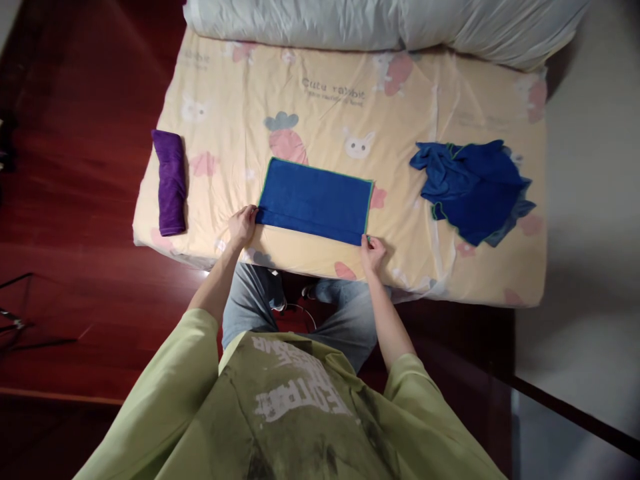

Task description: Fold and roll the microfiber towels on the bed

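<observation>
A blue towel (pixel 315 200) with a green edge lies folded into a flat rectangle on the yellow cartoon-print mattress (pixel 320 107). My left hand (pixel 243 225) pinches the towel's near left corner. At the near right corner my right hand (pixel 373 252) grips the edge with closed fingers. Both hands rest on the mattress close to its front edge.
A rolled purple towel (pixel 170 181) lies at the mattress's left edge. A crumpled heap of blue cloths (pixel 473 187) sits to the right. A pale quilt (pixel 380 23) is bunched along the far side. Dark red wooden floor (pixel 75 200) surrounds the left; a wall rises at right.
</observation>
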A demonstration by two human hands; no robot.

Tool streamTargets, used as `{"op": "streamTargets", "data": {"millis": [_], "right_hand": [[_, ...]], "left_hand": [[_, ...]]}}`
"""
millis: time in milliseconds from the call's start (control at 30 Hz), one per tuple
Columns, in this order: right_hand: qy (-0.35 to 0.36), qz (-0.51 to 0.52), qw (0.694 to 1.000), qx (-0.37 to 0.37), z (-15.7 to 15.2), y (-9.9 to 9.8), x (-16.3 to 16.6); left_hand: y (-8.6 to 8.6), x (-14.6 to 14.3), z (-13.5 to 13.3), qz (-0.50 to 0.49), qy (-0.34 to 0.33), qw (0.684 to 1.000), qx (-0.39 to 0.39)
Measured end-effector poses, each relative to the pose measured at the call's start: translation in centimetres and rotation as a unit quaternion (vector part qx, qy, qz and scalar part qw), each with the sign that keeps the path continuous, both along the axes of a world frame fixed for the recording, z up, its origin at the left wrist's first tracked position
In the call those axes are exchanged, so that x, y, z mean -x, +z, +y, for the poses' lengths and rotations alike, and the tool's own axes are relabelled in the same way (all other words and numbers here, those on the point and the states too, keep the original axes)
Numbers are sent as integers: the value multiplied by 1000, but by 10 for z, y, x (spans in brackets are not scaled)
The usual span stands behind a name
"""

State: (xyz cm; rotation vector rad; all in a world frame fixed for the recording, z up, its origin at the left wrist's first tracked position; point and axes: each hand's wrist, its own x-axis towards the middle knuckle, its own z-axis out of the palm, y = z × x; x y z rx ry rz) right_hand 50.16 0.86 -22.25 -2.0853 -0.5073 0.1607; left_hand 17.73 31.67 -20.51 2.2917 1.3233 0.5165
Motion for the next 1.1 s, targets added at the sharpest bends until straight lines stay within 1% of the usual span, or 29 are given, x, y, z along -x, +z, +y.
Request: {"op": "streamTargets", "data": {"millis": [67,167,300,400,500,567,600,700,733,767,833,1000,1100], "right_hand": [[-31,-7,1000,-2,2,-1,3],[-55,-19,998,4,3,-3,6],[-54,-31,998,20,3,-5,4],[-51,-46,997,41,5,-2,3],[-55,-113,991,52,4,4,4],[-22,-175,983,59,0,8,4],[13,-201,977,69,-3,9,4],[158,-241,950,119,-11,12,1],[203,-243,940,131,-14,12,-1],[239,-240,931,137,-17,11,-4],[283,-227,922,134,-21,10,-9],[326,-220,913,107,-36,6,-16],[335,-225,908,111,-40,6,-15]], "left_hand": [[-1,0,1,-10,-5,1000,-5],[-2,-1,2,-2,-6,1000,5],[-2,-3,-1,2,6,1000,23],[-2,-4,-5,6,16,1000,24],[0,-4,-9,23,15,1000,-3],[1,-2,-9,30,-10,999,-29],[2,0,-8,31,-42,998,-38],[4,6,-2,31,-173,984,-26],[4,9,-1,31,-205,978,-14],[4,13,1,28,-222,975,-2],[4,21,1,16,-234,972,11],[-2,34,-1,-11,-265,964,15],[-5,31,0,-25,-249,968,18]]}}
